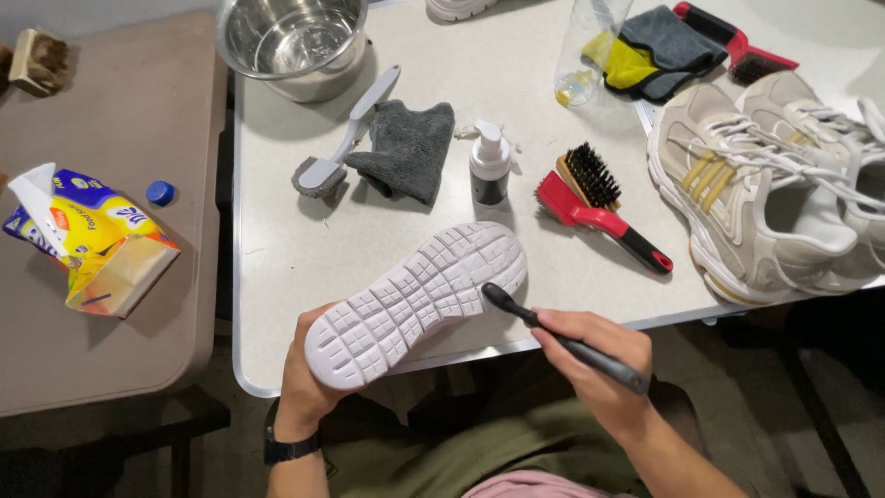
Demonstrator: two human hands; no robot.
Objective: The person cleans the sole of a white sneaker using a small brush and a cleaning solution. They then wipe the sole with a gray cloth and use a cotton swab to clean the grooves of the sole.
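Head view: left hand (pixel 309 383) fingers grip a white shoe (pixel 415 300) sole-up; right hand (pixel 595 364) fingers close around a black brush (pixel 562 339) touching the sole, above the surface (pixel 304 240).

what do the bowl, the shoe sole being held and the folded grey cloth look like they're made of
Bowl: likely stainless steel, polished; it shines and mirrors light inside.
Shoe sole: seems to be white foam or soft rubber, matte, moulded into small square blocks with grooves.
Grey cloth: looks like microfibre or terry, a soft fuzzy surface that folds limply and has no shine.
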